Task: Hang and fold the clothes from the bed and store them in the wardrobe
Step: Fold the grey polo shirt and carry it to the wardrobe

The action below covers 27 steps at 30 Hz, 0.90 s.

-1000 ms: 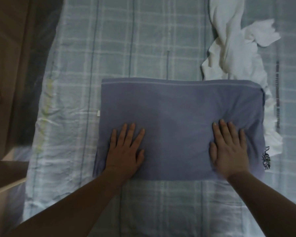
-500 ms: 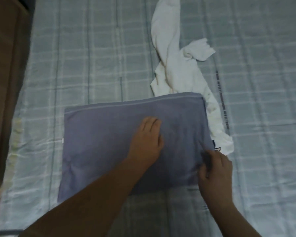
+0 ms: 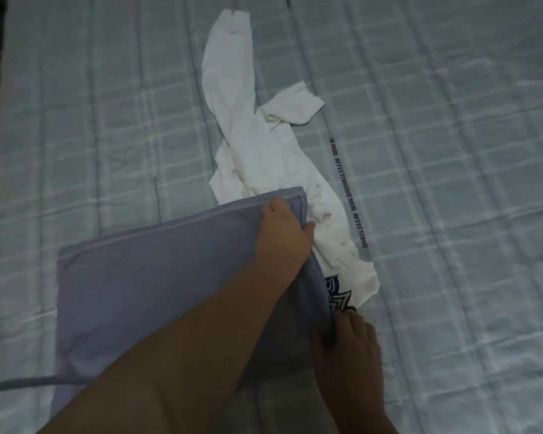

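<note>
Bed (image 3: 107, 120), checked sheet: bears a blue folded garment (image 3: 154, 292), long axis left to right, its right edge overlapping a crumpled white garment (image 3: 257, 158). Left hand (image 3: 284, 236), reaching across, grips its far right corner; right hand (image 3: 348, 349) pinches the near right corner. The cloth's whole length lies to their left, the likely fold direction.

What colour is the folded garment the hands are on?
Plain greyish blue-purple, no pattern visible: the folded garment, clearest in the head view.
</note>
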Available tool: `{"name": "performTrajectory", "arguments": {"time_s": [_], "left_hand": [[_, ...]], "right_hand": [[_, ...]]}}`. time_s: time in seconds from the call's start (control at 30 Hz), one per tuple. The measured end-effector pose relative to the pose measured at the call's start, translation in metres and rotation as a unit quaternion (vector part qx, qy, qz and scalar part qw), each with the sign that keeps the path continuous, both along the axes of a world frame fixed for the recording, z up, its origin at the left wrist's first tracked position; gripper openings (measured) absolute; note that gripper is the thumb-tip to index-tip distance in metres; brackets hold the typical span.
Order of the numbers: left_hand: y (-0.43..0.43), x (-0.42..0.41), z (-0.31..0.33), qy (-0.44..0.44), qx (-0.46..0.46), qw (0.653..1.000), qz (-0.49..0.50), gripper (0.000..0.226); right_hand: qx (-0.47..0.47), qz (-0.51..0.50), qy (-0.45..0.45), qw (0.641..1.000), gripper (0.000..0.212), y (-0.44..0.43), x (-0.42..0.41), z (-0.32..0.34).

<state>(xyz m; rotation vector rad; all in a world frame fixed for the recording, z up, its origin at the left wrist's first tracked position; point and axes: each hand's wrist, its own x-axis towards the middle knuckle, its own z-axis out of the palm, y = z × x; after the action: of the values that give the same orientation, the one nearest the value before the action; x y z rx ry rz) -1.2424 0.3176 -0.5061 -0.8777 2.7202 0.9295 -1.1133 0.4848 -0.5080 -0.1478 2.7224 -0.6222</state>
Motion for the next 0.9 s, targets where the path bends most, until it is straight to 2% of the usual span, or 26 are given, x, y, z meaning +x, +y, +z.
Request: {"name": "performTrajectory", "arguments": {"time_s": [0.07,0.13,0.27,0.37,0.5,0.63,0.73,0.8,0.9], "left_hand": [[-0.006,0.000,-0.001,0.000,0.025,0.999,0.024,0.052],[-0.009,0.000,0.001,-0.008,0.037,0.999,0.020,0.043],[-0.005,-0.002,0.008,-0.037,-0.034,0.998,-0.033,0.051],[-0.004,-0.011,0.011,-0.061,-0.040,0.997,-0.032,0.061],[-0.011,-0.017,0.012,-0.040,-0.003,0.999,-0.028,0.057],[-0.023,-0.002,0.013,0.023,0.077,0.997,-0.016,0.044],[-0.034,0.012,0.019,0.070,0.134,0.988,-0.005,0.036],[-0.042,0.019,0.027,0.089,0.166,0.982,-0.010,0.034],[-0.058,0.030,0.039,0.115,0.191,0.975,-0.025,0.035]], "right_hand": [[0.019,0.014,0.027,0.999,0.039,0.000,0.000,0.002],[-0.016,0.013,0.035,0.999,0.044,-0.001,0.002,0.001],[-0.052,0.018,0.053,0.997,0.053,0.000,0.009,-0.004],[-0.090,-0.037,0.029,0.995,0.057,0.002,0.013,-0.005],[-0.118,-0.086,0.011,0.989,0.059,0.001,0.016,-0.001],[-0.133,-0.179,0.023,0.975,0.054,-0.004,0.019,0.006],[-0.131,-0.258,-0.069,0.955,0.039,-0.013,0.027,0.012],[-0.095,-0.256,-0.109,0.956,0.031,-0.020,0.034,0.016],[-0.069,-0.218,-0.096,0.969,0.024,-0.035,0.048,0.026]]}}
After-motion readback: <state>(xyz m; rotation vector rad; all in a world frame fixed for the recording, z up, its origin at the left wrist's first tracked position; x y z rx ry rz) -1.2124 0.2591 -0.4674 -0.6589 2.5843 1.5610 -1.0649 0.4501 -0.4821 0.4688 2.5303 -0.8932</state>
